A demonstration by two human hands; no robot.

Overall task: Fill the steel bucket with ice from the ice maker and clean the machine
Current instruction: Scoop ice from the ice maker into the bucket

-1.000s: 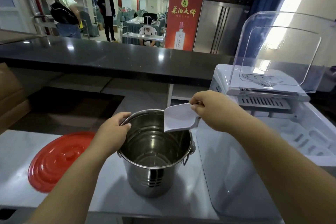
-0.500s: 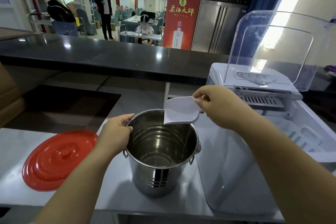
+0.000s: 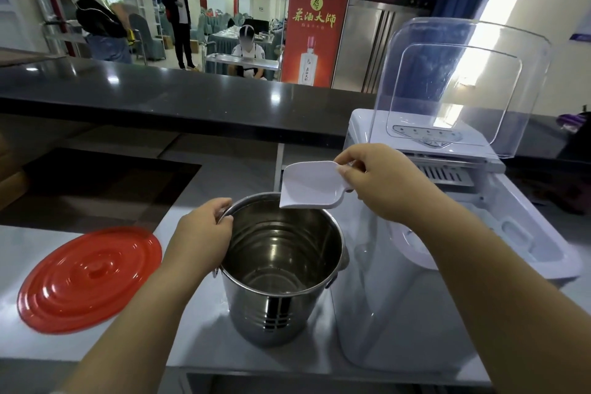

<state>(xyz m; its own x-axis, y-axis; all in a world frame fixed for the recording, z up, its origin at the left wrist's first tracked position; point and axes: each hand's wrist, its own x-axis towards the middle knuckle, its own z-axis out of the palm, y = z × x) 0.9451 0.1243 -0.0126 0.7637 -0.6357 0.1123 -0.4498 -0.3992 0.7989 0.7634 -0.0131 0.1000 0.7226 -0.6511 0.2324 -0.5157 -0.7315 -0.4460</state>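
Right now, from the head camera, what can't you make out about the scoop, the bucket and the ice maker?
- Scoop: handle hidden by the right hand; bowl faces away, contents unseen.
- Steel bucket: left rim and handle covered by the left hand.
- Ice maker: the right forearm hides part of the basket; ice inside unclear.
- Control panel: markings too small, behind the clear lid.

The round steel bucket (image 3: 281, 272) at centre frame is polished and mirror-shiny inside. The white scoop (image 3: 311, 186) looks like smooth matt plastic, and the round red lid (image 3: 89, 278), lower left, is glossy ridged plastic. The ice maker's clear domed cover (image 3: 463, 86), upper right, is see-through plastic. The grey surface (image 3: 198, 342) has a dull brushed-metal sheen.
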